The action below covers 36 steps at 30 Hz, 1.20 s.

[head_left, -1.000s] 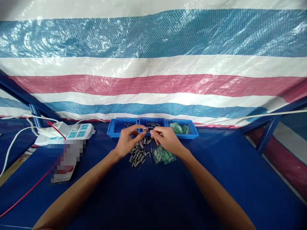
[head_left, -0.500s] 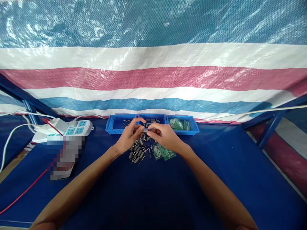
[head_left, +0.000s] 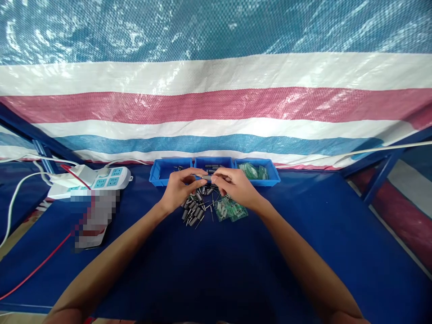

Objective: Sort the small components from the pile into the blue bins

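My left hand [head_left: 178, 189] and my right hand [head_left: 236, 186] meet above the middle of the table. Between their fingertips is a small grey cylinder [head_left: 207, 178], pinched from both sides and partly covered by the fingers. Below them lies a loose pile of dark grey cylinders and thin metal pins [head_left: 193, 210]. Flat green pieces [head_left: 231, 210], seemingly in clear packets, lie under my right hand. Just behind the hands is the middle blue bin [head_left: 222, 161], holding more dark cylinders.
The left blue bin [head_left: 154, 177] has a few thin pins; the right blue bin [head_left: 276, 177] holds green packets. A white power strip [head_left: 111, 177] with plugs and cables stands left. A blurred phone-like object [head_left: 92, 234] and red cable [head_left: 47, 258] lie nearby. Striped sheeting [head_left: 216, 108] hangs behind.
My hands have drawn closer together, and both sets of fingertips now close on the grey cylinder, which shows more plainly. The pile and bins stay in place; the view has shifted slightly.
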### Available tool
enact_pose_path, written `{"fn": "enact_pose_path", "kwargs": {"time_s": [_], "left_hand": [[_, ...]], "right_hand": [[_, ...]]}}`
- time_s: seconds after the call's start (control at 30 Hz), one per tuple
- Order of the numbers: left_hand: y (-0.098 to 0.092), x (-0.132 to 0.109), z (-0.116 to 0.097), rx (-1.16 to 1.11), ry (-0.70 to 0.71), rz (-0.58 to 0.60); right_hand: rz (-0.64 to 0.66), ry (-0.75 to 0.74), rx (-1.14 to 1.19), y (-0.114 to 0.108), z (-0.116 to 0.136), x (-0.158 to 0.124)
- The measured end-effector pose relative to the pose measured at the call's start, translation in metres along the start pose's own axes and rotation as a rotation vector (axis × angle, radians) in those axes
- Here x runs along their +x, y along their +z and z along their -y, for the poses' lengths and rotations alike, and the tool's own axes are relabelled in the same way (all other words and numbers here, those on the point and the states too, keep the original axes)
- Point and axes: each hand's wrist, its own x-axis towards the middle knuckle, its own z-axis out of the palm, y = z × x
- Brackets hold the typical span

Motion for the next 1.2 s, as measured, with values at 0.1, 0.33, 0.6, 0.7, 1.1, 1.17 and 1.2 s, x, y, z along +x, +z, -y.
{"fn": "enact_pose_path", "kwargs": {"time_s": [0.1, 0.33, 0.6, 0.7, 1.1, 1.17, 1.2], "left_hand": [[0.0, 0.001, 0.003, -0.004, -0.032, -0.002], [-0.002, 0.001, 0.005, 0.079, -0.001, -0.019], [-0.002, 0.0, -0.003, 0.081, 0.004, 0.016], [-0.003, 0.001, 0.003, 0.101, -0.017, 0.018], [-0.002, 0.004, 0.001, -0.141, -0.027, 0.007], [-0.003, 0.004, -0.001, -0.199, -0.02, 0.02], [-0.003, 0.004, -0.001, -0.218, -0.018, 0.026]], "right_hand": [[0.014, 0.006, -0.017, 0.001, -0.001, 0.001], [0.016, -0.016, -0.07, 0.002, -0.001, 0.001], [0.007, -0.036, -0.061, 0.002, -0.001, 0.0], [0.008, -0.021, -0.045, 0.002, -0.001, 0.0], [0.015, -0.01, -0.109, 0.001, -0.004, 0.003], [0.012, -0.013, -0.101, 0.001, -0.002, 0.002], [0.01, -0.017, -0.098, 0.001, -0.002, 0.001]]}}
